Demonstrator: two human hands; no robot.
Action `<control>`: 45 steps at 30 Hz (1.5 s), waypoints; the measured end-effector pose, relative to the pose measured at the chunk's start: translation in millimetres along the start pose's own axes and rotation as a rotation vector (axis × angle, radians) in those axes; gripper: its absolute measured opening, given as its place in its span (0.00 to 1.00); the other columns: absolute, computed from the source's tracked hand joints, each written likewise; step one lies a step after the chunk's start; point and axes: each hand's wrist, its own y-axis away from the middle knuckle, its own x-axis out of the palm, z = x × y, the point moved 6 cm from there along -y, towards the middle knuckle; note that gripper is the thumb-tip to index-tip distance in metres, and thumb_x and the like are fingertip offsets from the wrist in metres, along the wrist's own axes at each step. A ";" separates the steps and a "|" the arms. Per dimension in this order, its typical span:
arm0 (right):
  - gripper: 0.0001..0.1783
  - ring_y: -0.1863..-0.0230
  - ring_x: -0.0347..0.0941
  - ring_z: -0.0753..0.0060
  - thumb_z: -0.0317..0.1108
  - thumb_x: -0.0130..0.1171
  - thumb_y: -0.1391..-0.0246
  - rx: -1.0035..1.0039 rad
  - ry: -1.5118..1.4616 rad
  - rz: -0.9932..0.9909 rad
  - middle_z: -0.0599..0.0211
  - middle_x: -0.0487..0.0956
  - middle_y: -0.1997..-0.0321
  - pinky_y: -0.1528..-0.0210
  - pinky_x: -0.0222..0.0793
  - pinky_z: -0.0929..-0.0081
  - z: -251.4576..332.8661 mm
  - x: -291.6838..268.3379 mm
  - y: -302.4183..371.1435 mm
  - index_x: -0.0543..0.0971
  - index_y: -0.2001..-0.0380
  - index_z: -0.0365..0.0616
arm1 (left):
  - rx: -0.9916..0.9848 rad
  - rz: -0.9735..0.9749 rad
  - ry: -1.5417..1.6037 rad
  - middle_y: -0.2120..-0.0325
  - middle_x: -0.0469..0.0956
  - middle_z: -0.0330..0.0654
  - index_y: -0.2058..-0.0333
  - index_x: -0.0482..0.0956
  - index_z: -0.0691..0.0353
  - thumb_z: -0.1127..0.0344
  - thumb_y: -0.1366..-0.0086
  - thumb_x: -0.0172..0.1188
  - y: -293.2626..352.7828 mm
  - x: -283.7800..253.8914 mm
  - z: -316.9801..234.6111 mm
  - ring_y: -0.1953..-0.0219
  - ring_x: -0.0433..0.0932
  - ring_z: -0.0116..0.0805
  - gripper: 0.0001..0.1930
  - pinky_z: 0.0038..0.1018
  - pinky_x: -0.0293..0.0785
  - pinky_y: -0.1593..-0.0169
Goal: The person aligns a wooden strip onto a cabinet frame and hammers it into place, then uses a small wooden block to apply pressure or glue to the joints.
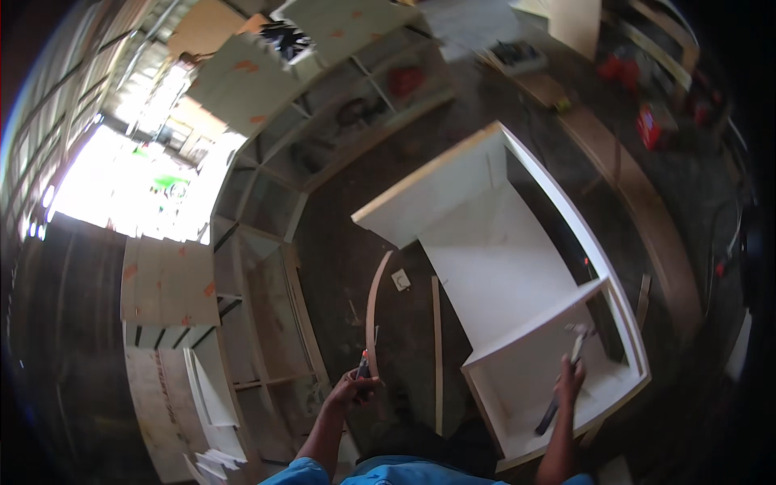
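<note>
My right hand [570, 377] is closed around a hammer [578, 346], its metal head up and its dark grip pointing down toward me. It is over the near compartment of a white cabinet carcass [501, 250] lying on the floor. My left hand [352, 390] is closed on a small dark hand tool with an orange-red tip [364, 369]; its exact kind is too blurred to tell. A narrow wooden strip [373, 311] runs away from beside that hand; whether the fingers also touch it, I cannot tell.
Another wooden strip [437, 347] and a small white plate [400, 280] lie on the dark floor. Open shelf frames [267, 323] stand to the left and far side. Beyond the cabinet, right, are a long brown board [638, 202] and a red item [648, 128].
</note>
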 end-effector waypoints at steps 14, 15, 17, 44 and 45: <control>0.24 0.83 0.62 0.68 0.42 0.67 0.49 -0.719 0.845 0.766 0.61 0.66 0.87 0.78 0.59 0.62 131.6 276.7 272.3 0.66 0.83 0.39 | 0.625 -0.241 0.337 0.80 0.76 0.32 0.63 0.78 0.59 0.67 0.45 0.72 206.5 -234.2 -26.9 0.82 0.71 0.19 0.13 0.19 0.65 0.80; 0.23 0.82 0.62 0.67 0.42 0.67 0.50 -0.774 0.916 0.786 0.59 0.66 0.86 0.76 0.59 0.61 136.9 297.2 290.0 0.67 0.83 0.37 | 0.674 -0.320 0.369 0.79 0.76 0.30 0.62 0.79 0.59 0.68 0.45 0.72 222.4 -267.1 -15.6 0.82 0.71 0.19 0.13 0.19 0.65 0.79; 0.23 0.83 0.61 0.66 0.42 0.67 0.51 -0.863 0.931 0.833 0.59 0.66 0.86 0.77 0.59 0.61 143.8 332.2 319.0 0.68 0.83 0.37 | 0.710 -0.393 0.455 0.79 0.75 0.28 0.63 0.80 0.59 0.71 0.46 0.72 243.9 -322.5 14.9 0.81 0.70 0.17 0.13 0.18 0.64 0.79; 0.13 0.89 0.62 0.81 0.41 0.61 0.40 -0.452 0.929 1.927 0.76 0.66 0.84 0.89 0.60 0.78 9.4 853.8 819.9 0.72 0.72 0.49 | -0.325 -1.671 0.396 0.60 0.79 0.58 0.63 0.80 0.67 0.68 0.48 0.60 294.8 -707.5 326.2 0.56 0.79 0.58 0.13 0.46 0.76 0.50; 0.13 0.89 0.63 0.80 0.42 0.60 0.40 -0.422 0.994 2.002 0.75 0.67 0.84 0.89 0.60 0.77 -1.1 870.7 835.9 0.72 0.72 0.47 | -0.371 -1.649 0.432 0.58 0.78 0.57 0.62 0.81 0.65 0.67 0.48 0.61 298.2 -713.8 334.0 0.54 0.79 0.56 0.14 0.45 0.75 0.50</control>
